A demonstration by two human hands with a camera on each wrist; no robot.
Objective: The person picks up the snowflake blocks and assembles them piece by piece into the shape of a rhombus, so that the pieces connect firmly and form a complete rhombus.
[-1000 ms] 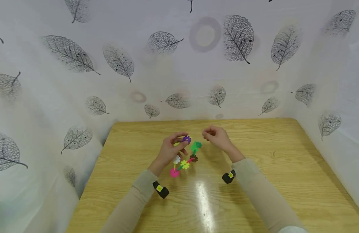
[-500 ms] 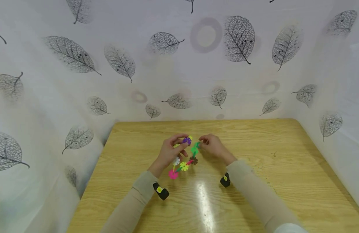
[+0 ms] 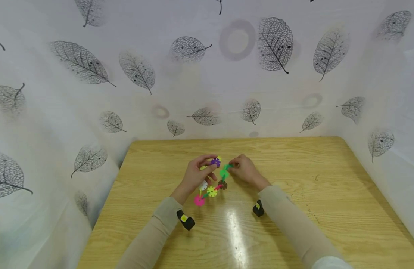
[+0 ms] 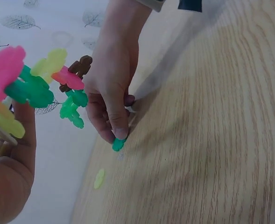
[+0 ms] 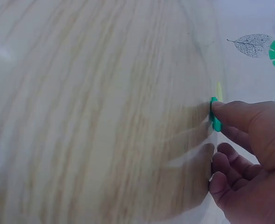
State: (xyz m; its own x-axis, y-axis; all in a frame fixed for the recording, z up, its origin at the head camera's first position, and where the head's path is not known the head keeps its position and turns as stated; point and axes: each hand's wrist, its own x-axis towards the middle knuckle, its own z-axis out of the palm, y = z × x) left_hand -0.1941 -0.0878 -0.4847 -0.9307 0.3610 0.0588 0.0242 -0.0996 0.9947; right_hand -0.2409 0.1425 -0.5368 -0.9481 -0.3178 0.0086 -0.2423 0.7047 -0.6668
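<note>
The left hand (image 3: 196,175) grips a chain of snowflake discs (image 3: 211,186) above the tabletop (image 3: 327,194); at its 3 o'clock, the right hand (image 3: 246,171) pinches a green disc (image 4: 118,144) touching the wood.

head: above, facing table (image 3: 294,179) | wrists: close, low | shared: tabletop

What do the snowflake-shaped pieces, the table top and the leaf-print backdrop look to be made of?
Snowflake pieces: likely moulded plastic, in bright uniform colours with notched rims, slightly translucent where light passes through them.
Table top: wood-grain surface, probably laminate or varnished, judging by the sharp glossy glare streak.
Backdrop: seemingly thin printed sheet or cloth, since it creases and sags; which of the two is unclear.
</note>
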